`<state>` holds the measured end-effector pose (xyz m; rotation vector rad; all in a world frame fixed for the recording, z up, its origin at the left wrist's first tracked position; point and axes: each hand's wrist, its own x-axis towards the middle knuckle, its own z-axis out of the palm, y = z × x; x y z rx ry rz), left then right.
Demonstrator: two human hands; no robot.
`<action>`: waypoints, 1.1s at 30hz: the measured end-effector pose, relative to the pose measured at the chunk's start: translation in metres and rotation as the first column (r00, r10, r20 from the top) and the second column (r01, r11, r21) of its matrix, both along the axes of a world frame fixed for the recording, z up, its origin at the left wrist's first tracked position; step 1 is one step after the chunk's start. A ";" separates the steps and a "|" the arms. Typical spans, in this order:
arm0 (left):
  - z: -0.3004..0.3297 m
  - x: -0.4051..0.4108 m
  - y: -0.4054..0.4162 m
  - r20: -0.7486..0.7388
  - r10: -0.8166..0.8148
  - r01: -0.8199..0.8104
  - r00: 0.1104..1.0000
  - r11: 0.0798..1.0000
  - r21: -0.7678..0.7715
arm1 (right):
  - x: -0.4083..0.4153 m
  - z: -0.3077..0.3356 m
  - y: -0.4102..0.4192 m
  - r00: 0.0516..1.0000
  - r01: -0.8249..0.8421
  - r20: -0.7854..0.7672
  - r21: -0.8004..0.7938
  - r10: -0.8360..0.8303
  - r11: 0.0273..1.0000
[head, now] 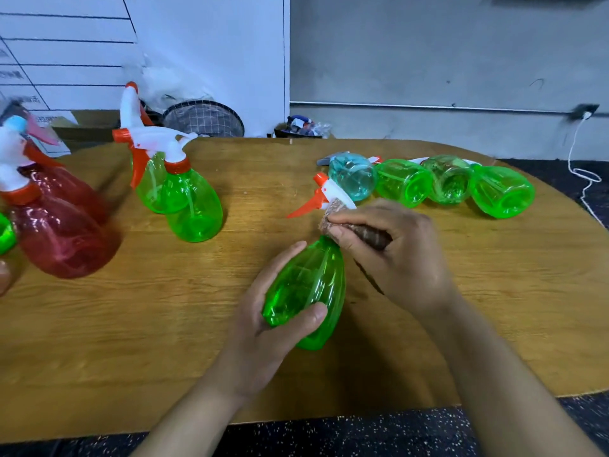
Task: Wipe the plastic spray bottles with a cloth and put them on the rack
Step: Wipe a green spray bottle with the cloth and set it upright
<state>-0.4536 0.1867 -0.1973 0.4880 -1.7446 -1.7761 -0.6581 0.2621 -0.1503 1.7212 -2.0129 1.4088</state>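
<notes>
near the front edge of the bench [428, 341], just right of centre, i have a green spray bottle [306, 288] lifted off the wood, its base toward me and its white and orange trigger head [321, 196] pointing away to the far left. my left hand [263, 328] is wrapped around the lower body, thumb on top and fingers underneath. my right hand [392, 252] is clenched on a brownish cloth [342, 219], pressing it against the neck just below the trigger head. to the far right lie four more bottles on their sides [431, 184], one pale blue and three green. to the left stand two upright green ones [184, 199], and further left two red ones [56, 222]. i cannot see any rack from here. the risks, as i judge them: the smooth plastic could twist or slip out of my left hand if i rub hard at the neck, the cloth could snag on the trigger, and a dropped bottle could roll into the row lying down and push one off the far right edge.
</notes>
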 end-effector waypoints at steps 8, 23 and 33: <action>-0.003 -0.004 0.000 -0.023 -0.008 0.009 1.000 1.000 0.022 | -0.015 0.009 0.007 0.997 0.080 -0.011 0.056 -0.079 0.995; -0.004 -0.006 0.001 -0.034 -0.042 0.041 0.999 0.998 -0.040 | -0.010 0.012 0.002 0.977 0.215 0.005 -0.023 -0.215 0.976; -0.005 -0.005 0.000 0.010 -0.053 0.054 0.999 0.993 -0.109 | 0.000 0.017 -0.003 0.967 0.253 0.013 -0.055 -0.253 0.966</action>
